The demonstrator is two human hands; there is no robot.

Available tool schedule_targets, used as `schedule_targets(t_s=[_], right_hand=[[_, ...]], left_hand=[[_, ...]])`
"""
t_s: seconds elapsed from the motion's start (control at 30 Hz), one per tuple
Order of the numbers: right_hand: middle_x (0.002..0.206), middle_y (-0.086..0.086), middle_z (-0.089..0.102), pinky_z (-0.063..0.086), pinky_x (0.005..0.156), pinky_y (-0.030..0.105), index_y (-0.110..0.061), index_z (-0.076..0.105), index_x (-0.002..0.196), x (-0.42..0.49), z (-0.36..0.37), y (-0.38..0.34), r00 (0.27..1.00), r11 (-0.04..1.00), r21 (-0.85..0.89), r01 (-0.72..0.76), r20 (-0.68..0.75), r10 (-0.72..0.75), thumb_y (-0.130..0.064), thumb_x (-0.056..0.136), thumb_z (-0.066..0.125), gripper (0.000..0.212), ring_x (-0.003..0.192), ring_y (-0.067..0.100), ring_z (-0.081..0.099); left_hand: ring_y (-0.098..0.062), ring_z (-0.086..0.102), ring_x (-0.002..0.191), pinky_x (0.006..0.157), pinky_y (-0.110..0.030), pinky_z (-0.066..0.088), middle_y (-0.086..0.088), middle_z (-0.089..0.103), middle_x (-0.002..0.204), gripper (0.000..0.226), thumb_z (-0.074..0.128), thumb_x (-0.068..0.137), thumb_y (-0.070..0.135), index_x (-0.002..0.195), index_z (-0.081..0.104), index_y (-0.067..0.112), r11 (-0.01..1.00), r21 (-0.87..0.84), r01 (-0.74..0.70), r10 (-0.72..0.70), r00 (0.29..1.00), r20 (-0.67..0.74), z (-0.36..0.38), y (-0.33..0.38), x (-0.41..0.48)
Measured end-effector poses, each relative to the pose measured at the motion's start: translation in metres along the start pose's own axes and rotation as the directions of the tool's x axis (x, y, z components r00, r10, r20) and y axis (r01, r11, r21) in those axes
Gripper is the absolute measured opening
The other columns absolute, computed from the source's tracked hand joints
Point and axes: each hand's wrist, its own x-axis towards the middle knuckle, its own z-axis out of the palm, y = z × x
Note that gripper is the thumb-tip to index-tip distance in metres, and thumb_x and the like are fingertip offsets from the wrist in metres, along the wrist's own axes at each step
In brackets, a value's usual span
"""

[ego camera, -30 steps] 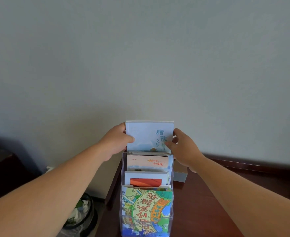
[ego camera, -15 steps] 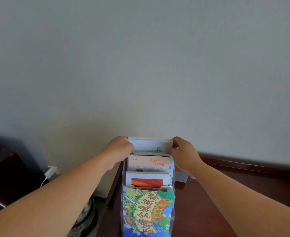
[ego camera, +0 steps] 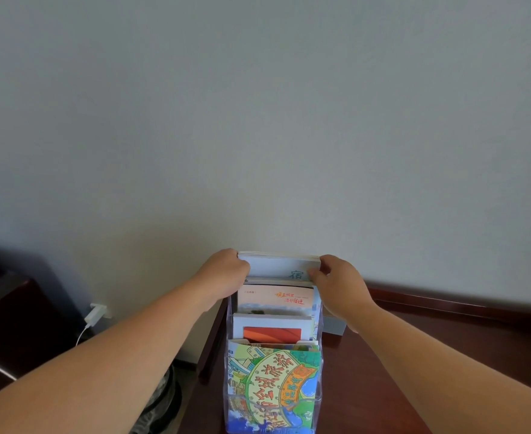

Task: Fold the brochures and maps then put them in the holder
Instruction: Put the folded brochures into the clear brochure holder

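While both arms are reaching forward over the dark wooden counter (ego camera: pixel 414 371), the left grip (ego camera: pixel 226 270) is curling around the left edge of a pale blue brochure stack (ego camera: pixel 278 267), and the right grip (ego camera: pixel 336 280) is pinching the stack's upper right corner, with its thumb lying on the front face just beside a printed blue character. Both grips are closed on the stack, one at each side. This stack is sitting upright in the rearmost tier of a clear acrylic tiered holder (ego camera: pixel 227 364), with only its upper part showing above the tier in front; how deep it is sitting cannot be told. One tier forward, a peach brochure (ego camera: pixel 275 299) with red lettering is standing upright, and ahead of that a white brochure with an orange-red panel (ego camera: pixel 270 328) is showing its top half. Filling the front tier, a colourful cartoon map (ego camera: pixel 273 380) in green, yellow and blue is facing the camera. The holder is standing near the counter's left edge, close to a plain grey wall (ego camera: pixel 257 120). Just behind the holder on the right, a small grey box (ego camera: pixel 333 325) is peeking out. Off to the left, below counter level, a white charger (ego camera: pixel 96 313) is hanging from a wall socket with its cable trailing down, and a waste bin (ego camera: pixel 164 399) is sitting on the floor, partly hidden by the left forearm.
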Motion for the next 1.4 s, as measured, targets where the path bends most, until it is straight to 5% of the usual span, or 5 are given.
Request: schedule_targets(t_s=[0.23, 0.4, 0.6, 0.77, 1.4], right_hand=[[0.084, 0.004, 0.069, 0.056, 0.06, 0.034, -0.014, 0.065, 0.09, -0.009, 0.007, 0.0, 0.998, 0.997, -0.071, -0.033, -0.054, 0.029, -0.025, 0.101, 0.04, 0.03, 0.068, 0.017, 0.062], [0.075, 0.006, 0.066, 0.035, 0.044, 0.022, -0.013, 0.064, 0.078, -0.005, 0.006, -0.003, 0.995, 0.991, -0.12, -0.058, -0.09, 0.048, -0.022, 0.102, 0.038, 0.036, 0.054, 0.013, 0.052], [0.097, -0.002, 0.069, 0.047, 0.057, 0.023, -0.015, 0.064, 0.112, -0.016, 0.006, -0.005, 0.992, 0.998, 0.026, -0.064, -0.105, 0.066, -0.028, 0.1, 0.043, 0.028, 0.074, 0.013, 0.06], [0.089, -0.02, 0.057, 0.04, 0.054, 0.017, -0.02, 0.057, 0.118, -0.045, 0.013, 0.011, 0.975, 0.964, 0.198, -0.178, -0.095, 0.2, -0.037, 0.096, 0.051, 0.028, 0.077, -0.002, 0.055], [0.102, -0.003, 0.065, 0.052, 0.057, 0.025, -0.017, 0.051, 0.11, -0.058, 0.035, 0.013, 0.958, 0.96, 0.012, -0.281, 0.056, 0.28, -0.039, 0.1, 0.044, 0.026, 0.078, 0.014, 0.065]], left_hand=[[-0.026, 0.058, 0.069, 0.059, -0.032, 0.042, -0.016, 0.067, 0.083, 0.029, 0.039, 0.097, 0.015, 0.093, 0.062, -0.001, 0.981, 0.186, -0.046, 0.055, 0.998, -0.044, 0.007, -0.014, -0.004], [-0.014, 0.037, 0.05, 0.046, -0.025, 0.023, -0.001, 0.037, 0.057, 0.04, 0.038, 0.101, 0.019, 0.061, 0.037, 0.014, 0.969, 0.243, -0.041, 0.077, 0.987, -0.14, 0.011, -0.008, -0.006], [-0.018, 0.039, 0.048, 0.049, -0.025, 0.028, -0.002, 0.04, 0.053, 0.043, 0.04, 0.099, 0.026, 0.058, 0.039, 0.012, 0.968, 0.24, -0.066, 0.101, 0.986, -0.136, 0.007, -0.012, -0.011], [-0.02, 0.047, 0.055, 0.057, -0.029, 0.036, -0.006, 0.049, 0.06, 0.039, 0.042, 0.097, 0.035, 0.065, 0.048, 0.013, 0.982, 0.168, -0.083, 0.096, 0.993, -0.07, 0.006, -0.036, -0.025], [-0.009, 0.049, 0.057, 0.045, -0.02, 0.031, -0.003, 0.066, 0.088, 0.028, 0.039, 0.101, 0.026, 0.086, 0.061, 0.015, 0.969, 0.234, -0.074, 0.093, 0.993, -0.07, 0.034, -0.036, -0.033]])
